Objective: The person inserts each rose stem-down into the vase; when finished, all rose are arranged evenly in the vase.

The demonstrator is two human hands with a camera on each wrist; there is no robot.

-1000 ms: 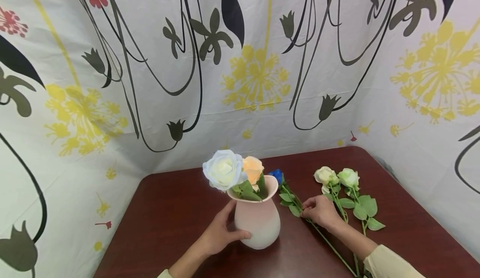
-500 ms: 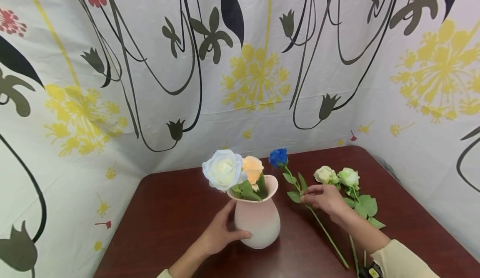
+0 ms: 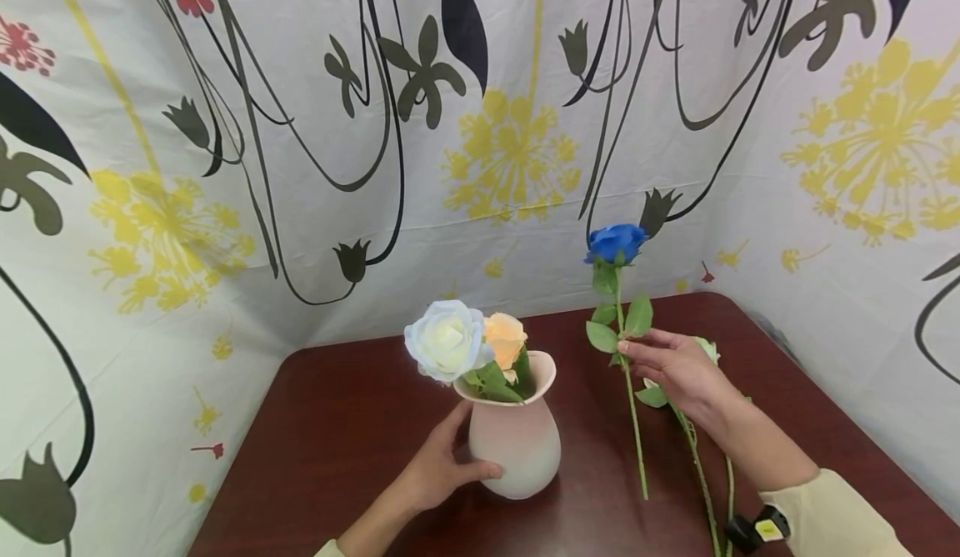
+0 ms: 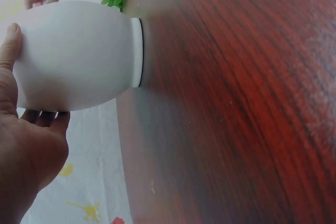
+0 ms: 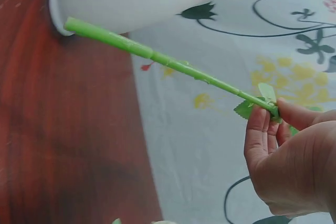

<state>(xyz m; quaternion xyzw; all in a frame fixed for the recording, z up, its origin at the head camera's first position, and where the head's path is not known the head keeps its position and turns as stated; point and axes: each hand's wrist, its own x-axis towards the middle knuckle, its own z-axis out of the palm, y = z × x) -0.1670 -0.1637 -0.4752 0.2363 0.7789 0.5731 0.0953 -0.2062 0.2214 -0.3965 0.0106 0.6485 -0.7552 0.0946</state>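
A pale pink-and-white vase (image 3: 517, 449) stands on the dark red table, holding a bluish-white rose (image 3: 447, 340) and a peach rose (image 3: 506, 342). My left hand (image 3: 442, 465) grips its left side, thumb in front and fingers behind; the left wrist view shows the hand (image 4: 31, 135) round the vase (image 4: 79, 56). Between thumb and fingertips, my right hand (image 3: 686, 373) pinches the stem of a blue rose (image 3: 617, 244), held nearly upright to the right of the vase. In the right wrist view the bare green stem (image 5: 173, 65) extends from the pinching hand (image 5: 294, 156).
On the table (image 3: 360, 424), right of the vase, lie pale roses, mostly hidden behind my right hand; one greenish-white bloom (image 3: 707, 349) peeks out and their stems (image 3: 701, 482) run toward the front. Flower-printed white cloth (image 3: 322, 232) hangs behind and beside the table.
My right hand has lifted the blue rose off the table, raising it upward and to the right, and the stem has turned nearly upright. The left hand and vase have stayed in place.
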